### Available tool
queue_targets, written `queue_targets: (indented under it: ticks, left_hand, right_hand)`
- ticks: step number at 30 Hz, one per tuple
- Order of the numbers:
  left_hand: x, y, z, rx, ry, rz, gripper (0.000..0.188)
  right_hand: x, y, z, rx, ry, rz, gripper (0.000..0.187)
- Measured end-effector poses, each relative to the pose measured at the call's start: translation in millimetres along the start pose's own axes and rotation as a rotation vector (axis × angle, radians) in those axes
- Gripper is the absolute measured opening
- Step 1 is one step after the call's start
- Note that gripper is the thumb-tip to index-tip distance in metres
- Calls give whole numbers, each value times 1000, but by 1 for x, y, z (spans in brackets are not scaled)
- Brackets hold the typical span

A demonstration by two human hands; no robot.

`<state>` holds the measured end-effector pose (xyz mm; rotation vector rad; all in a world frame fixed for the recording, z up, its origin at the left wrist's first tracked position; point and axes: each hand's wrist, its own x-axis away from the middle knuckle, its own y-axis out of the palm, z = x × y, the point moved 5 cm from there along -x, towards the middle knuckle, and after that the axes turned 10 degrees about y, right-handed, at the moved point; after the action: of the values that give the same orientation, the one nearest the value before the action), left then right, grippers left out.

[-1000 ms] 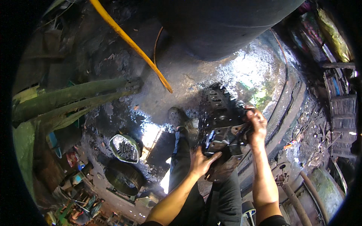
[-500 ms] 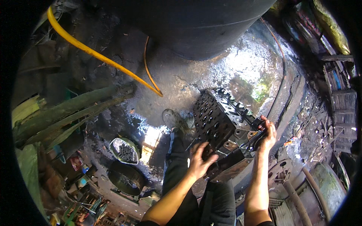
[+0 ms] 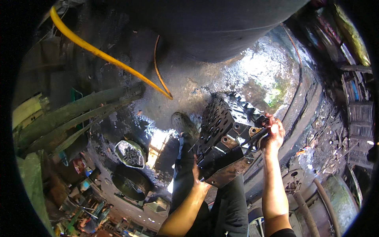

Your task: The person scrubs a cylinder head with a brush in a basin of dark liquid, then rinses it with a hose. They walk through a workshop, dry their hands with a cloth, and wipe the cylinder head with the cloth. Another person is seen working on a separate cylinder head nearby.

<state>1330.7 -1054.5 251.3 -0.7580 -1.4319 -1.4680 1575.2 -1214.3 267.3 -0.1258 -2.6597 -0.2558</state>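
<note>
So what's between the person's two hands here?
A dark perforated metal block lies between the left hand and right hand, seen in the head view.

Legible markings: none. No text, label, number or sign can be read in the head view.

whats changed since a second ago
The left hand shifted left and toward the person, to the near left corner of the dark metal block, which now shows more of its near end. The right hand stays at the block's right edge; the container stays put.
</note>
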Motion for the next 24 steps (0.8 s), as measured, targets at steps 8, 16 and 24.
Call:
queue_targets:
  ticks: [8,16,24]
  left_hand:
    - [12,5,0,399,-148,-222,63]
    - [-8,0,22,-136,2,150,51]
    - [-28,78,67,-363,-127,6,48]
  right_hand:
    - [0,9,-16,283,148,78,28]
    - [7,-22,-13,260,79,109,26]
    - [27,-43,6,168,117,357,28]
